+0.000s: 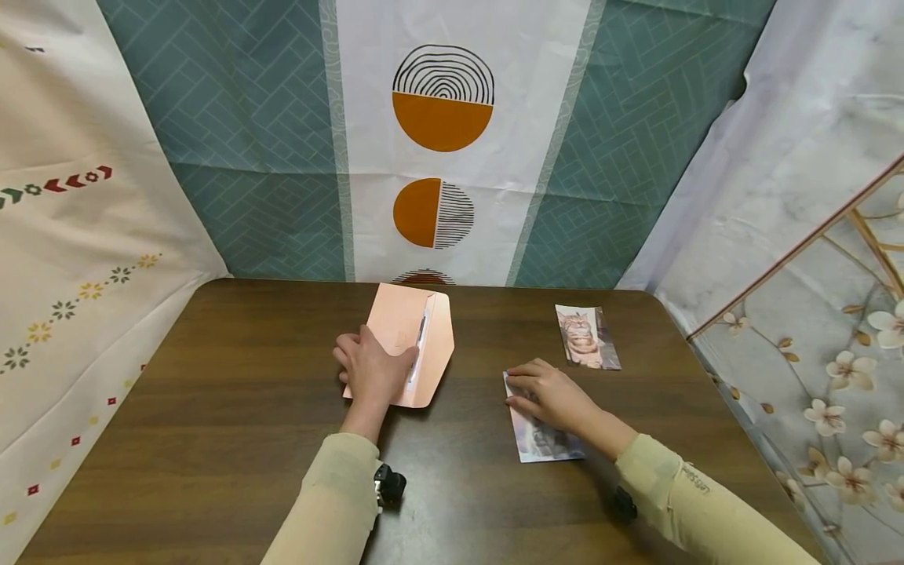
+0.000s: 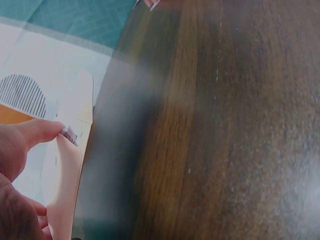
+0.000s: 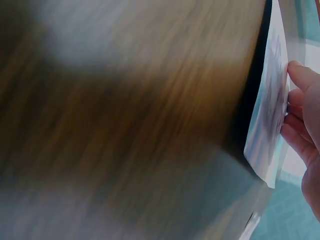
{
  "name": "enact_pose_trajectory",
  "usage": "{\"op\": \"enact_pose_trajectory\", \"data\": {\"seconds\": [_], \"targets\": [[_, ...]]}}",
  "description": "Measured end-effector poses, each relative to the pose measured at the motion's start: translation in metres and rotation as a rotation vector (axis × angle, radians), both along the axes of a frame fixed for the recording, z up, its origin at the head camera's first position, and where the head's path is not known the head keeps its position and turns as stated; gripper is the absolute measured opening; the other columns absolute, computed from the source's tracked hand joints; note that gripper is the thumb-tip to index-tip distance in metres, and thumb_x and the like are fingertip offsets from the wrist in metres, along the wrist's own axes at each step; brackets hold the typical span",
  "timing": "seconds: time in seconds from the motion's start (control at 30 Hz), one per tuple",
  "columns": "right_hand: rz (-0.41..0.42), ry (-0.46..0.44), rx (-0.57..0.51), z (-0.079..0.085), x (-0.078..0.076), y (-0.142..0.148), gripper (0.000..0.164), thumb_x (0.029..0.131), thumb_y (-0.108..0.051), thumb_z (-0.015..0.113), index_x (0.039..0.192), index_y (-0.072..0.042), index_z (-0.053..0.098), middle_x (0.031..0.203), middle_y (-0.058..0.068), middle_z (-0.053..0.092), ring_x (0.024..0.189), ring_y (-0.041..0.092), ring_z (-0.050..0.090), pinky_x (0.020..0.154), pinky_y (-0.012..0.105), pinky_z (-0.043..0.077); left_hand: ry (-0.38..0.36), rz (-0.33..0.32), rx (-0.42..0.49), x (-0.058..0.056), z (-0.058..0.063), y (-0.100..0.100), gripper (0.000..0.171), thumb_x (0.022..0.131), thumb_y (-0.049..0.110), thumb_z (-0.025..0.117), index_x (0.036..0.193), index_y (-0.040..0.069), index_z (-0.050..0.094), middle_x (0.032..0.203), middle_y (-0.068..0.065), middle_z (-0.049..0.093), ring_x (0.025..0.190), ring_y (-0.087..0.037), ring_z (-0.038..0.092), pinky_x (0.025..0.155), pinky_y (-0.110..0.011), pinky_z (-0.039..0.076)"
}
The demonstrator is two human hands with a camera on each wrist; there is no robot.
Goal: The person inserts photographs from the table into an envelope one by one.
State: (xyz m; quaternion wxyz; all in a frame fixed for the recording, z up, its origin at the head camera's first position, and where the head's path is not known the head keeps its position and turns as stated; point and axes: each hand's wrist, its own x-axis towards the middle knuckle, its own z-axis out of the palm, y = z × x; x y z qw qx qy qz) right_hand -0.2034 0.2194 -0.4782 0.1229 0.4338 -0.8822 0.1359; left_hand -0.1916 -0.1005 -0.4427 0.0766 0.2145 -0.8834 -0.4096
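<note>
In the head view, my left hand (image 1: 376,367) grips a pale pink envelope (image 1: 399,310), its flap unfolded to the right. The thumb lies by the envelope's slit, where a strip of a printed card (image 1: 421,329) shows inside; the left wrist view has the thumb (image 2: 47,131) right at that card's edge. My right hand (image 1: 554,399) pinches the far edge of a picture card (image 1: 531,441) with a blurry grey figure on a pale pink and blue ground. In the right wrist view this card (image 3: 270,110) is tilted, with a dark shadow along it.
A second picture card (image 1: 581,337), showing an orange cat, lies at the back right of the brown wooden table (image 1: 233,439). Patterned cloths (image 1: 261,125) hang behind the table and at both sides.
</note>
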Motion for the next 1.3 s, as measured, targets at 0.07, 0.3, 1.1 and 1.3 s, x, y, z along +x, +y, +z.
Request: {"op": "enact_pose_trajectory", "data": {"seconds": [0.07, 0.3, 1.1, 1.3], "targets": [[0.004, 0.002, 0.003, 0.000, 0.000, -0.007, 0.033, 0.093, -0.024, 0.084, 0.117, -0.002, 0.080, 0.122, 0.011, 0.075, 0.109, 0.027, 0.068, 0.091, 0.046, 0.059, -0.004, 0.000, -0.002, 0.000, 0.000, -0.001, 0.103, 0.084, 0.044, 0.087, 0.159, -0.008, 0.037, 0.140, -0.029, 0.033, 0.135, -0.046, 0.026, 0.101, -0.069, 0.038], [0.006, -0.012, 0.008, 0.002, -0.001, -0.024, 0.032, 0.092, -0.025, 0.085, 0.115, -0.002, 0.080, 0.121, 0.010, 0.075, 0.110, 0.026, 0.068, 0.093, 0.044, 0.058, -0.006, 0.004, 0.002, 0.000, -0.002, -0.003, 0.102, 0.084, 0.044, 0.087, 0.157, -0.008, 0.039, 0.139, -0.029, 0.033, 0.135, -0.046, 0.027, 0.101, -0.069, 0.037], [-0.177, -0.275, -0.095, 0.029, -0.012, 0.011, 0.051, 0.092, -0.022, 0.086, 0.135, 0.001, 0.071, 0.132, 0.015, 0.072, 0.124, 0.037, 0.065, 0.101, 0.057, 0.053, -0.001, 0.005, -0.001, -0.001, -0.006, -0.004, 0.103, 0.084, 0.043, 0.088, 0.158, -0.008, 0.038, 0.140, -0.029, 0.033, 0.135, -0.045, 0.027, 0.100, -0.069, 0.038], [-0.229, -0.331, -0.088, 0.035, -0.018, 0.027, 0.055, 0.093, -0.026, 0.086, 0.138, 0.001, 0.069, 0.134, 0.017, 0.072, 0.125, 0.040, 0.066, 0.102, 0.059, 0.053, -0.006, 0.006, 0.002, -0.001, -0.005, -0.005, 0.103, 0.084, 0.044, 0.088, 0.158, -0.008, 0.038, 0.140, -0.029, 0.033, 0.135, -0.045, 0.026, 0.101, -0.069, 0.038]]}}
